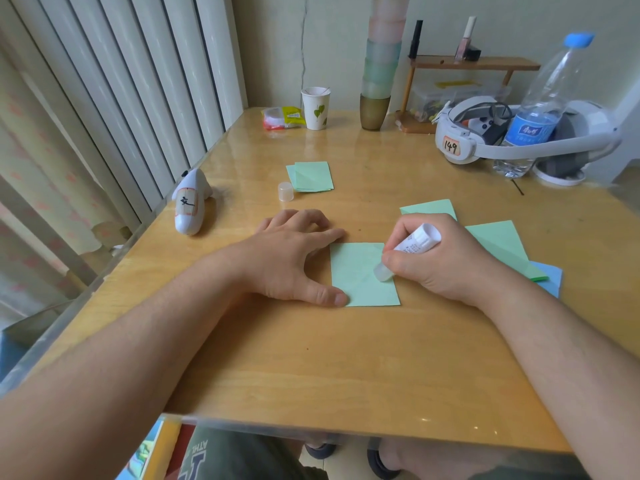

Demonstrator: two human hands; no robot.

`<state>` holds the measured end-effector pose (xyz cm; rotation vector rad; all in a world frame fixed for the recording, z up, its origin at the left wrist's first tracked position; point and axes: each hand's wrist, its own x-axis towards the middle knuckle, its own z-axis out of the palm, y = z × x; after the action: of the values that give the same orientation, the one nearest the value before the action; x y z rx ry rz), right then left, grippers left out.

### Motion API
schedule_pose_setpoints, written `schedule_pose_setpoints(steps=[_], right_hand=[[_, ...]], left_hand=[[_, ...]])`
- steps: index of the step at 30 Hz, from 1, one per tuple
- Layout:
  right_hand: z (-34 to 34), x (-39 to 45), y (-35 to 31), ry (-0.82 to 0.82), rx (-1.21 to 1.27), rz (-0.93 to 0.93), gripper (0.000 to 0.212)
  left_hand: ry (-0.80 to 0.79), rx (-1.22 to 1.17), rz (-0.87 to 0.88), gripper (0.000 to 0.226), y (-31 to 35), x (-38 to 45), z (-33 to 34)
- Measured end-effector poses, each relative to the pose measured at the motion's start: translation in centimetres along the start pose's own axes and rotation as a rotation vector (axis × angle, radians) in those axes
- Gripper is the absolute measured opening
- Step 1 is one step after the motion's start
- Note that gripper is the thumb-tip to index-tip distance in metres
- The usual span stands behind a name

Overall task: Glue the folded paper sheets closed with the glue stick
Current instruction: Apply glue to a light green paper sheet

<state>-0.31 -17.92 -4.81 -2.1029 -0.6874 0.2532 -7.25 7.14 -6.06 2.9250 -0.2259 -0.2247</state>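
A light green folded paper sheet (pixel 360 275) lies flat on the wooden table (pixel 311 358) in front of me. My left hand (pixel 294 258) presses on its left edge with spread fingers, thumb at the lower left corner. My right hand (pixel 440 258) grips a white glue stick (pixel 412 245), tilted, with its pale tip touching the sheet's right side. The glue stick's cap (pixel 285 191) stands apart on the table. A small stack of green folded sheets (pixel 310 176) lies further back. More green sheets (pixel 498 247) lie to the right, partly hidden by my right hand.
A white controller (pixel 190 206) lies at the table's left edge. At the back stand a paper cup (pixel 316 107), a snack packet (pixel 282 117), a tall stack of cups (pixel 379 74), a small wooden shelf (pixel 474 64), a headset (pixel 519 136) and a water bottle (pixel 543 105).
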Motion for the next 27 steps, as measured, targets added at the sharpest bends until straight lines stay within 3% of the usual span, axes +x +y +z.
schedule_pose_setpoints(steps=[9, 15, 23, 27], right_hand=[[-0.5, 0.2, 0.5, -0.011, 0.004, -0.012, 0.009], [-0.6, 0.9, 0.3, 0.122, 0.373, -0.094, 0.006], [2.0, 0.6, -0.2, -0.049, 0.171, -0.142, 0.011], [2.0, 0.6, -0.6, -0.026, 0.147, -0.145, 0.01]], left_hand=[[-0.002, -0.002, 0.009, 0.118, -0.1, 0.0, 0.0], [-0.008, 0.001, 0.01, 0.119, -0.1, 0.0, -0.1], [0.01, -0.023, -0.021, 0.131, 0.1, 0.0, 0.0], [0.002, -0.014, -0.015, 0.126, 0.1, 0.0, 0.0]])
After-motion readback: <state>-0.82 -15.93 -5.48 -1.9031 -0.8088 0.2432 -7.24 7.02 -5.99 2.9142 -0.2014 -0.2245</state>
